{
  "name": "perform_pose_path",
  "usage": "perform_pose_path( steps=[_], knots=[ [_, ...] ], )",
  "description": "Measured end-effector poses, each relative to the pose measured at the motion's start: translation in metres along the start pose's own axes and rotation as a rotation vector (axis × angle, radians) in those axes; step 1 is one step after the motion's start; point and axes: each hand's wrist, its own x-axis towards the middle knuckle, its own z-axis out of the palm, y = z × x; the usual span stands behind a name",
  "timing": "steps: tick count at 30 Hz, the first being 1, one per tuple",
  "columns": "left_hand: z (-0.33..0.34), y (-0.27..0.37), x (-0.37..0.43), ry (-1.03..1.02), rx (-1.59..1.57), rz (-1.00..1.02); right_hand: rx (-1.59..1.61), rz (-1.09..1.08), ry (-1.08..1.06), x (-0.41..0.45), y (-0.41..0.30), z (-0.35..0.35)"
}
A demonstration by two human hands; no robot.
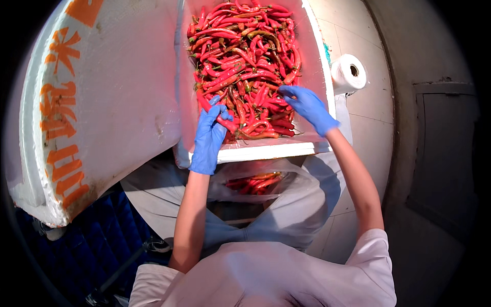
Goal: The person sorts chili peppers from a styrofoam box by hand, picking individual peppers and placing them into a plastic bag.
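Red chili peppers [245, 57] fill a white polystyrene foam box [264, 152] in front of me, some of them brownish or partly green. My left hand [211, 130], in a blue glove, is at the box's near left corner. A long red chili pepper [227, 123] lies across its palm under curled fingers. At the right side of the pile is my right hand [307, 107], gloved the same way. Its bent fingertips touch or hover just over the peppers, and whether they pinch one is not clear.
Below the box's near rim, a clear plastic bag [303, 180] with several red peppers sits between my legs. On the left stands a large foam piece [126, 76] with orange writing. A white plastic roll [349, 73] is at the right; blue quilted fabric [92, 234] lies lower left.
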Motion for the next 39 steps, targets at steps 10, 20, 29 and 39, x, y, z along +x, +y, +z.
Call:
perform_pose_path(
  steps=[10, 20, 29, 39],
  knots=[
    [-0.010, -0.002, 0.003, -0.173, -0.131, -0.139, -0.622, 0.047, 0.219, 0.117, 0.060, 0.094],
    [-0.013, 0.006, 0.001, -0.134, -0.083, -0.140, 1.656, 0.509, -0.282, 0.050, -0.014, 0.026],
    [-0.008, 0.003, 0.002, -0.172, -0.073, -0.122, 2.109, 0.192, -0.395, -0.005, -0.069, 0.043],
    [-0.008, 0.001, 0.002, -0.142, -0.054, -0.105, 2.039, 0.371, -0.219, -0.010, -0.083, 0.065]
  ],
)
